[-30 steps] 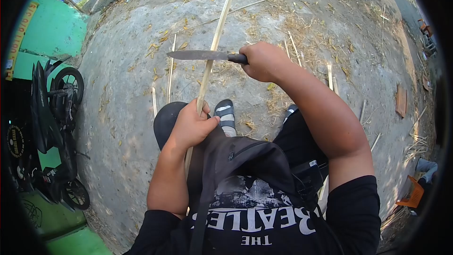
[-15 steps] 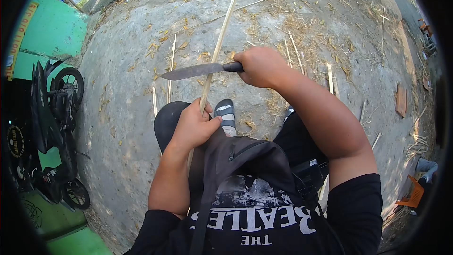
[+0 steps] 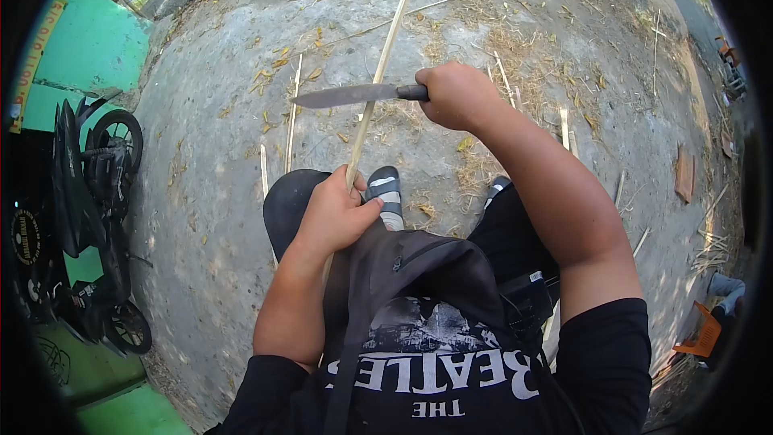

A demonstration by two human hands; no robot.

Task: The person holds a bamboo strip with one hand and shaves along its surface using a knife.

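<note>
My left hand [image 3: 336, 211] is closed around a long pale strip of split wood or bamboo [image 3: 391, 32], close to my knee. The strip slants up and away from me, and its lower end runs back under my forearm. In my right hand [image 3: 457, 97] is the dark handle of a large knife [image 3: 342, 96]. Its broad blade points left and lies across the strip, well above my left hand. Whether the edge bites into the strip I cannot tell.
Several thin strips [image 3: 293, 113] and dry shavings [image 3: 515, 44] lie on the concrete ground [image 3: 209, 161]. A parked motorcycle [image 3: 97, 217] stands at the left by a green wall [image 3: 101, 40]. An orange chair [image 3: 699, 332] and a brick-coloured piece [image 3: 685, 176] are at the right.
My right hand and the knife have moved up along the strip and slightly right, away from my body. The strip's top has shifted a little right. My left hand keeps its grip.
</note>
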